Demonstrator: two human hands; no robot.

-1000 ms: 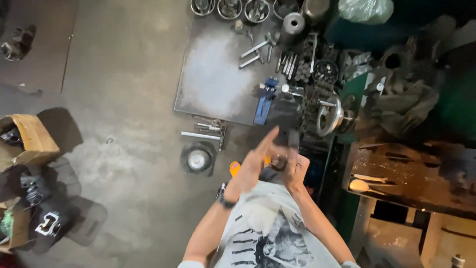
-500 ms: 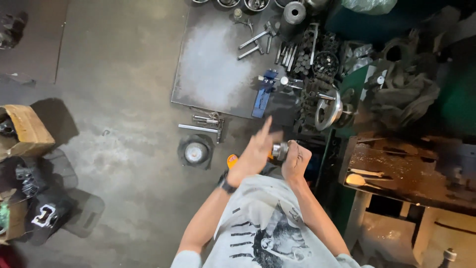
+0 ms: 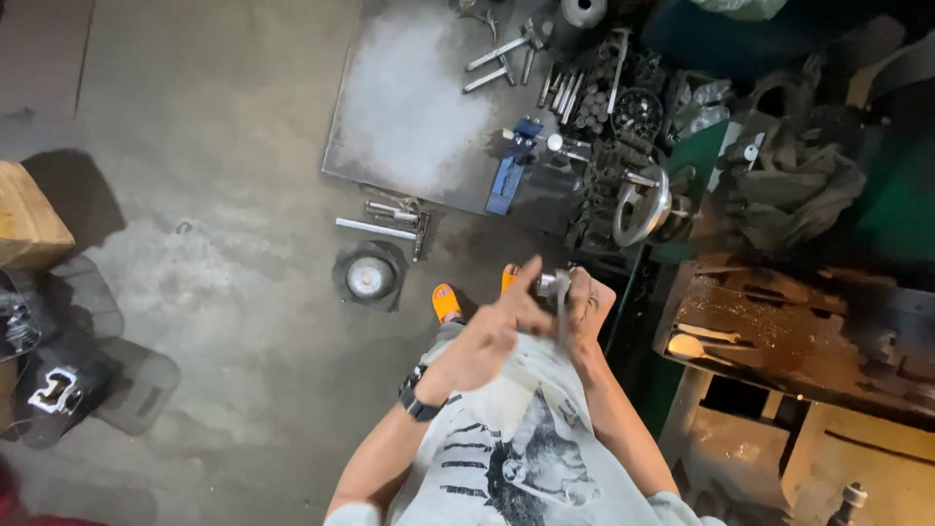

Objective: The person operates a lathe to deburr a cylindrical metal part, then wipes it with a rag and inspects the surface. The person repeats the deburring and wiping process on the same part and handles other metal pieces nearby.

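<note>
At frame centre, the right hand is gripping a small metal part at chest height, steadying it, while the left hand, fingers half-spread, is brushing its side. At 12 o'clock, tools are lying on a steel plate.

Orange sandals; blue vise; silver part.

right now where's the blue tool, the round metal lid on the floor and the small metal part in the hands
blue tool (image 3: 509, 175), head view, middle of its body
round metal lid (image 3: 370, 277), head view, its centre
small metal part (image 3: 551, 284), head view, its shiny top
</note>
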